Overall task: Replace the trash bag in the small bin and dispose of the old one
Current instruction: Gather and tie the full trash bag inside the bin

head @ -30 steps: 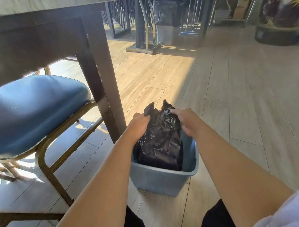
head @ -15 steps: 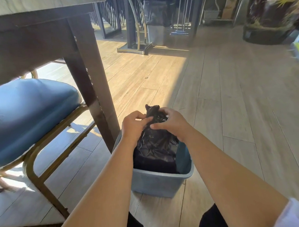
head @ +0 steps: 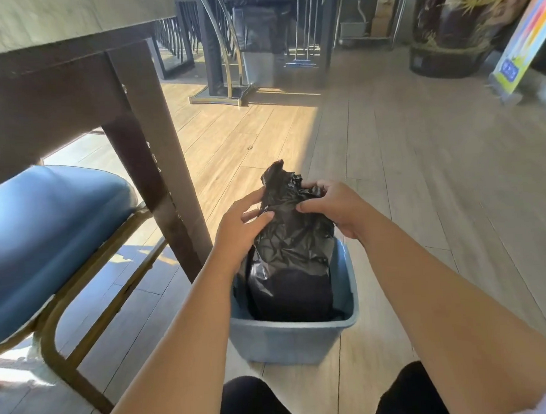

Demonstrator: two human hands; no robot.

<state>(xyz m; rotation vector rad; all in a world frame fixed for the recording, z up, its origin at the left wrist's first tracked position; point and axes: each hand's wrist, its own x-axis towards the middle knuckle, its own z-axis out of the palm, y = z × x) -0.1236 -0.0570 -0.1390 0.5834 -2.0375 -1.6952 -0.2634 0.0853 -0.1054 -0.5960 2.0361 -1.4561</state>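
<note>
Chair (head: 47,235) with a blue padded seat and a gold-coloured metal frame stands at the far left, tucked under a dark wooden table (head: 57,88) whose leg comes down just beside the bin. Next comes the left hand (head: 240,230), its fingers curled round the left side of the gathered neck of the black trash bag (head: 290,250), thumb pressed on the front. That bag stands upright in the small blue-grey bin (head: 290,340) on the wooden floor (head: 421,184), its crumpled top rising above the rim. On the bag's right side, the right hand (head: 334,207) pinches the neck with bent fingers and thumb.
</note>
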